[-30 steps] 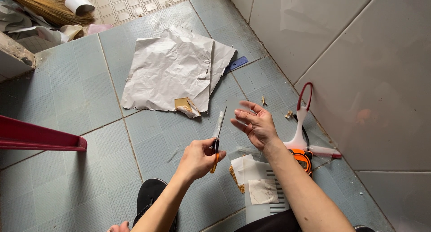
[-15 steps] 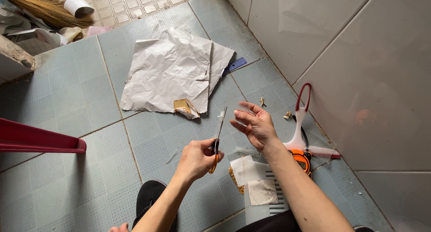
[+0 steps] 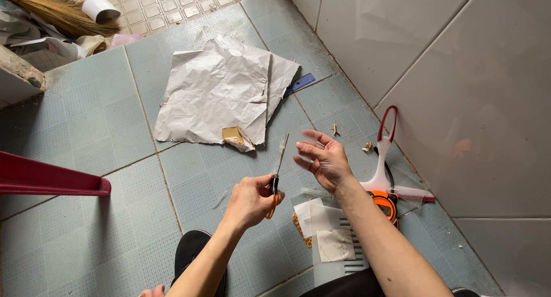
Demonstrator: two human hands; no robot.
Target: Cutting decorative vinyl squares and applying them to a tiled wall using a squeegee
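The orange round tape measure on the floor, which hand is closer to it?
Right. The right hand is just above and left of the orange round tape measure; the left hand, holding scissors, sits farther left.

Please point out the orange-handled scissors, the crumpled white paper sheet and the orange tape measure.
orange-handled scissors (image 3: 279, 160): head view, on the blades above the left hand.
crumpled white paper sheet (image 3: 215, 93): head view, on its middle.
orange tape measure (image 3: 385, 203): head view, on its casing.

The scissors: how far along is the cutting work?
Done: small scraps lie by the wall. In hand: the left hand holds the scissors, blades up, beside the right hand, which seems to hold a clear sheet. Left: hard to tell; the crumpled paper lies apart.
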